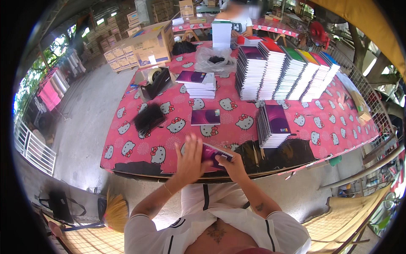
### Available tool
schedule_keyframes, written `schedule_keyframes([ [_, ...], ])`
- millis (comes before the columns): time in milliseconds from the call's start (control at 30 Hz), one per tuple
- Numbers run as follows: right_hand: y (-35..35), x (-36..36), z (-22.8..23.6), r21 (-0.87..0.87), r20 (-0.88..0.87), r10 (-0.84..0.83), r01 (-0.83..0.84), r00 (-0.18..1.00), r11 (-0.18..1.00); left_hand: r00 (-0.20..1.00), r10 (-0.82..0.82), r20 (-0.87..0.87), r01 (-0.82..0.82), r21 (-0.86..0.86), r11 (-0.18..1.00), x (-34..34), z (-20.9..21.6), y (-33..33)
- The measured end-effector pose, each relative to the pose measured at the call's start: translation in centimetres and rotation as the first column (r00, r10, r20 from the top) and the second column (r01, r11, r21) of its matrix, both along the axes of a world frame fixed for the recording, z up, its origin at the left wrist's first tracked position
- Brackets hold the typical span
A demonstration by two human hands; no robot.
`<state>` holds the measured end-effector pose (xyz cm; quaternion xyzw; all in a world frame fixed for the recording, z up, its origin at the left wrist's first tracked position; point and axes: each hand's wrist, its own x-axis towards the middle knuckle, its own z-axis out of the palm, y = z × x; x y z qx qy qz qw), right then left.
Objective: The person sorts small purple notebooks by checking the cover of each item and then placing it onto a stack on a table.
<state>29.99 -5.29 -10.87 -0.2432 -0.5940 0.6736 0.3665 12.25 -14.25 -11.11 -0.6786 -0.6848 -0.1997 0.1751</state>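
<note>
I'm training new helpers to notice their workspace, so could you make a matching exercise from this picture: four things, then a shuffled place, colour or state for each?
Things
1. Tape dispenser
2. Straw broom
3. Fan
4. Right hand

Places, colours and states
A. Red, beyond the right rear of the table
B. Thumb on the cover of a purple notebook
C. Black, on the left part of the tabletop
D. Yellowish, off the table at the lower left of the view

Right pairs: 1-C, 2-D, 3-A, 4-B
</note>
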Motion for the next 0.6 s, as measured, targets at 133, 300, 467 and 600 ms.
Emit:
schedule_keyframes([
  [133, -0.7, -0.4, 0.8, -0.146, -0.066, 0.002, -0.012, 0.998, 0.989, 1.0, 0.008, 0.001, -0.008, -0.033, 0.999, 0.2, 3.8, 1.8],
  [300, -0.4, -0.1, 0.6, 0.003, 0.013, 0.01, -0.01, 1.0, 1.0, 0.999, 0.001, 0.052, -0.004, 0.044, 0.999, 0.7, 1.2, 1.4],
  [467, 0.3, 0.6, 1.1, -0.11, 0.028, 0.029, -0.026, 0.999, 0.994, 0.991, -0.044, 0.125, 0.05, -0.047, 0.998, 2.6, -0.6, -0.7],
  [600, -0.4, -0.3, 0.4, 0.011, 0.035, 0.048, -0.049, 0.998, 0.999, 0.997, 0.024, 0.08, -0.027, 0.038, 0.999, 1.1, 3.1, 2.7],
])
